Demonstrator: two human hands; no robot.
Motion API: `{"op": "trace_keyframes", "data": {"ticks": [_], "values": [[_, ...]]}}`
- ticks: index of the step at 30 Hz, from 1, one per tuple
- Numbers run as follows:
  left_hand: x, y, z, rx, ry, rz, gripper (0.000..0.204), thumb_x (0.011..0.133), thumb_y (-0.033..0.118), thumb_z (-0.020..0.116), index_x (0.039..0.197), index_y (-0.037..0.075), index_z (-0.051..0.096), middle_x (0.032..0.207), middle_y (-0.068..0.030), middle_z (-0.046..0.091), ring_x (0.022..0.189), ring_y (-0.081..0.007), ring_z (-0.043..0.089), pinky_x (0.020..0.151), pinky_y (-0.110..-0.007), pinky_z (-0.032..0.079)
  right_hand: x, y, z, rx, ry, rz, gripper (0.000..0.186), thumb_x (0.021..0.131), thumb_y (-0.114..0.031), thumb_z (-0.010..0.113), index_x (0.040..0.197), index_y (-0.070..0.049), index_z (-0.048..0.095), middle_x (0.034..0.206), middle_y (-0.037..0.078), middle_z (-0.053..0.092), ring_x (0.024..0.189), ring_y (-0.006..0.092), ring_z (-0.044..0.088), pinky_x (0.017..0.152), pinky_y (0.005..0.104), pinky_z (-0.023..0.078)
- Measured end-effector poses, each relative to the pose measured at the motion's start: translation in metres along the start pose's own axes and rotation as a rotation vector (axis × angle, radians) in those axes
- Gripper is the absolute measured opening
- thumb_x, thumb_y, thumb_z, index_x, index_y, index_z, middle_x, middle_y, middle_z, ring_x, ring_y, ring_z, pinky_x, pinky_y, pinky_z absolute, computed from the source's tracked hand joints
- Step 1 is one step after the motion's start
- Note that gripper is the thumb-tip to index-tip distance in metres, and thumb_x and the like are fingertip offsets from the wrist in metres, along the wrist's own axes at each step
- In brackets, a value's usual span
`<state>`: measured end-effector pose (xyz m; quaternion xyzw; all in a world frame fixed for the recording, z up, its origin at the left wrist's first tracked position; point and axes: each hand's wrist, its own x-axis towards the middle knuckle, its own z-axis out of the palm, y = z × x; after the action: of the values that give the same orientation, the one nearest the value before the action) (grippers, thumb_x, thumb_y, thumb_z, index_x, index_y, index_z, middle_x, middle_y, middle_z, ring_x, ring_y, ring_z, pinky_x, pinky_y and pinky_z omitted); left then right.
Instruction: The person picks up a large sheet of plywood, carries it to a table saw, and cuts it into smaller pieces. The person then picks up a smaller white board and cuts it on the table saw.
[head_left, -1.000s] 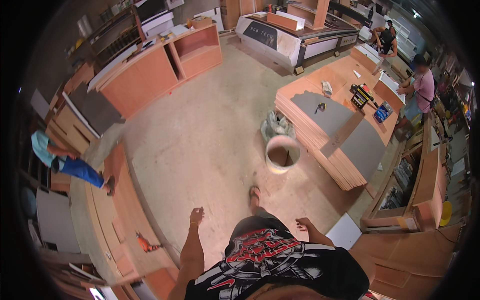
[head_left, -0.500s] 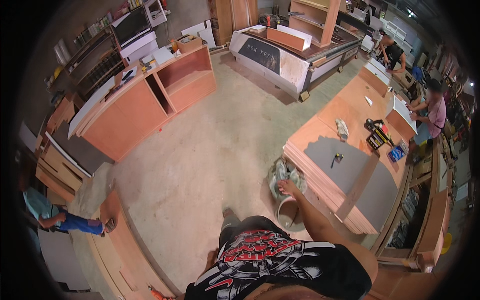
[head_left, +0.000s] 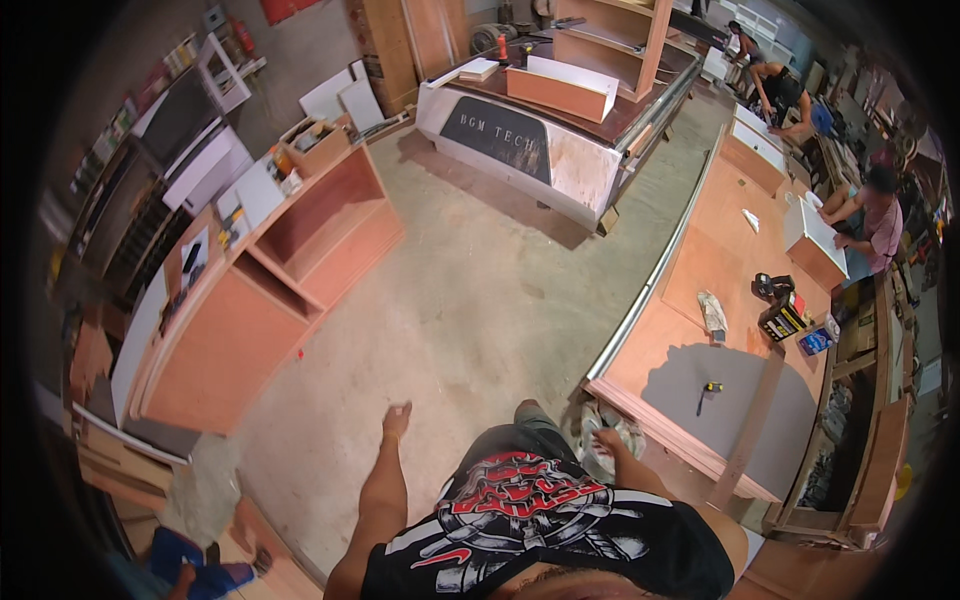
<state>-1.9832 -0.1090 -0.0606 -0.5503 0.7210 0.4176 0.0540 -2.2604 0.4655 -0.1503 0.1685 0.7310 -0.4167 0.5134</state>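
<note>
My left hand [head_left: 397, 417] hangs in front of me over the concrete floor [head_left: 470, 290]. It holds nothing, and its fingers are loosely bent and apart. To the right, my right hand [head_left: 607, 441] is over a crumpled, pale, clear plastic bag [head_left: 630, 436] beside the near corner of the long wooden worktable [head_left: 668, 345]. Its fingers look apart with nothing between them. Whether they touch the bag cannot be made out. My arm and body hide the bucket below.
On the worktable lie a tape measure [head_left: 711, 387], a cordless drill [head_left: 772, 287], a yellow-black box [head_left: 783, 317] and a wooden strip [head_left: 752, 425]. A wooden cabinet [head_left: 235, 345] stands left, a large machine [head_left: 540, 160] ahead. Co-workers [head_left: 878, 232] work along the table's far right side.
My view has shifted, and the worktable edge sits farther right. My left hand has come into view in front of me. The bucket is now hidden. My right hand stays near the plastic bag.
</note>
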Motion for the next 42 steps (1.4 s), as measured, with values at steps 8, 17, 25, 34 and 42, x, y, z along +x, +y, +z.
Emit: {"op": "trace_keyframes", "data": {"ticks": [8, 17, 25, 34, 42], "values": [[0.202, 0.383, 0.03, 0.163, -0.059, 0.271, 0.092, 0.081, 0.075, 0.063, 0.14, 0.005, 0.052, 0.129, -0.0262, 0.063, 0.126, -0.0379, 0.058, 0.107, -0.044, 0.045, 0.155, -0.11, -0.062, 0.199, 0.157, 0.19, 0.026, 0.097, -0.033, 0.06, 0.098, -0.008, 0.06, 0.088, 0.01, 0.061, 0.076, 0.0239, 0.058, 0.066, 0.0426, 0.049], [0.386, 0.553, 0.115, 0.465, -0.299, 0.006, 0.118, 0.068, 0.085, 0.066, 0.154, 0.009, 0.036, 0.153, -0.0278, 0.04, 0.143, -0.0444, 0.037, 0.117, -0.058, 0.029, 0.184, -0.591, -0.142, 0.367, 0.224, -0.337, 0.043, 0.1, -0.04, 0.064, 0.131, -0.01, 0.059, 0.11, 0.001, 0.068, 0.09, 0.0117, 0.063, 0.08, 0.03, 0.05], [0.651, 0.879, 0.123, 0.48, -0.162, 0.236, 0.125, 0.068, 0.081, 0.07, 0.159, 0.009, 0.023, 0.155, -0.03, 0.035, 0.143, -0.048, 0.035, 0.116, -0.057, 0.03, 0.25, -0.817, -0.175, 0.531, 0.46, -0.419, 0.042, 0.1, -0.042, 0.063, 0.126, -0.01, 0.061, 0.106, 0.0, 0.068, 0.091, 0.011, 0.063, 0.079, 0.0295, 0.05], [0.931, 1.303, 0.097, 0.486, 0.09, 0.573, 0.124, 0.068, 0.076, 0.075, 0.161, 0.018, 0.017, 0.159, -0.032, 0.022, 0.143, -0.0516, 0.029, 0.117, -0.057, 0.028, 0.357, -0.869, -0.092, 0.408, 0.344, 0.154, 0.044, 0.096, -0.044, 0.064, 0.126, -0.014, 0.06, 0.109, 0.006, 0.069, 0.095, 0.0233, 0.068, 0.08, 0.0385, 0.051], [1.062, 1.447, 0.118, 0.832, 0.144, 0.445, 0.143, 0.053, 0.093, 0.068, 0.163, 0.021, 0.009, 0.163, -0.0335, 0.012, 0.146, -0.0534, 0.024, 0.114, -0.065, 0.027, 0.296, -0.977, -0.074, 0.589, 0.541, 0.247, 0.051, 0.097, -0.044, 0.064, 0.132, -0.008, 0.057, 0.12, 0.011, 0.068, 0.104, 0.025, 0.068, 0.086, 0.0412, 0.052]]}}
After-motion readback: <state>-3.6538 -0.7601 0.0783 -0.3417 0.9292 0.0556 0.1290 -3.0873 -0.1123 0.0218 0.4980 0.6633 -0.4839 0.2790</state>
